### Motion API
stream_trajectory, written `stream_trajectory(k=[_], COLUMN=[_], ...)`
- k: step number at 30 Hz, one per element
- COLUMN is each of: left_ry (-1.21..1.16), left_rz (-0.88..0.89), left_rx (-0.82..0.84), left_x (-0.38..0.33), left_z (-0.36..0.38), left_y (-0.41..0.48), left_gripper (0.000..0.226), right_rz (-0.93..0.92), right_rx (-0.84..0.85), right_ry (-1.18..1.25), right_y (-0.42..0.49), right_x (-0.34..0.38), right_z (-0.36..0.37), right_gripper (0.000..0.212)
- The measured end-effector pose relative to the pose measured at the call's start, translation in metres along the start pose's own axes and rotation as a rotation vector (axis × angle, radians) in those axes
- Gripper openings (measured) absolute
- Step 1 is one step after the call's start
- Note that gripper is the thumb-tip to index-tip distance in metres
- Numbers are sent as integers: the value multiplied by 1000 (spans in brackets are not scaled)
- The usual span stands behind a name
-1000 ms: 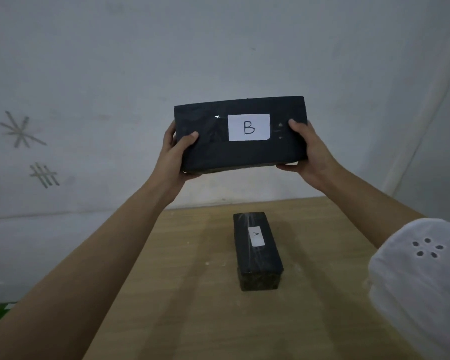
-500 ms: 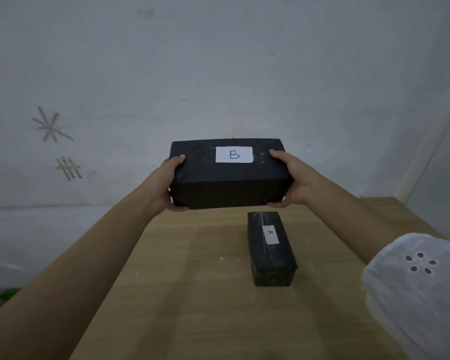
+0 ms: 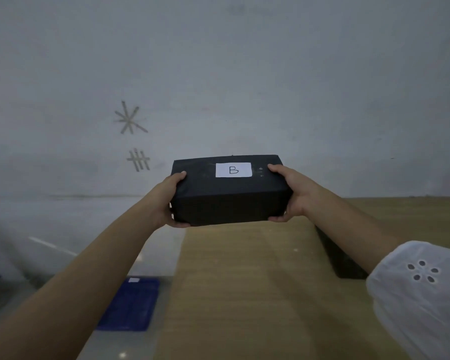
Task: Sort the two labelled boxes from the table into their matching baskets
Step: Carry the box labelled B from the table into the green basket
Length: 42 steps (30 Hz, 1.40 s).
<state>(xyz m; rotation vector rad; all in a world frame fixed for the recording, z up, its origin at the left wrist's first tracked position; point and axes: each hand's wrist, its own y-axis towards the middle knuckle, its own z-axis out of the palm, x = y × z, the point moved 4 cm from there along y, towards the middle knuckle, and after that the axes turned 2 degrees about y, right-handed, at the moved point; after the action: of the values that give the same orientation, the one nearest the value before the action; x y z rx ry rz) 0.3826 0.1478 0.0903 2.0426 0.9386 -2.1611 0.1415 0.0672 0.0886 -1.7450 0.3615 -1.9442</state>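
Box B [image 3: 229,193] is up in the air over the table's [image 3: 244,294] left edge, label on top. My left hand [image 3: 170,203] and right hand [image 3: 294,193] clamp its ends. Second black box [image 3: 340,258] on table behind my right forearm. Blue basket [image 3: 131,305] on floor, lower left.

Two black boxes are in view: one box [image 3: 229,196] with a single white label [image 3: 233,169] reading B, and a second box [image 3: 338,258], partly hidden behind a forearm, whose label cannot be seen. Two hands show, a left hand [image 3: 170,203] and a right hand [image 3: 294,193]. There is one wooden desk [image 3: 244,294]. One blue basket [image 3: 131,305] sits on the floor, with one small white tag [image 3: 133,280] on it. Two taped marks are on the wall: one star [image 3: 130,118] and one hash [image 3: 138,160]. One white sleeve [image 3: 421,294] appears.
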Motion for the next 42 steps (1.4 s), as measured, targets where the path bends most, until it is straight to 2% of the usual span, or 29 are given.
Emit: stream_trajectory(k=[6,13,17,22,26,31,36,42], left_ry=[46,11,-20,-24,-23,-20,0,57], left_rz=[-31,-78,-89,-107,-130,-120,-116,-115], left_rx=[-18,-73,-72,-67,-68,-69,-3,89], left_x=[3,11,15,9,-5,-22,-31,-41], left_z=[-142,-266,-317,-370,-409,-455,-509,-595], left_y=[5,26,53,95,125,164,212,276], left_gripper=[31,33,36,35,35,31,30,30], right_rz=[36,83,84,104,125,126,106,87], right_rx=[31,35,32,29,6,-23,-60,-140], right_ry=[12,-15,-34,-24,3,-6,-32,29], right_y=[-10,-9,4,33,51,69,87,111], right_x=[-51,-81,-84,-90,-89,-82,-81,-102], right_z=[136,262,317,379,426,482,544,641], right_gripper=[37,41,36,48,49,36,32,40])
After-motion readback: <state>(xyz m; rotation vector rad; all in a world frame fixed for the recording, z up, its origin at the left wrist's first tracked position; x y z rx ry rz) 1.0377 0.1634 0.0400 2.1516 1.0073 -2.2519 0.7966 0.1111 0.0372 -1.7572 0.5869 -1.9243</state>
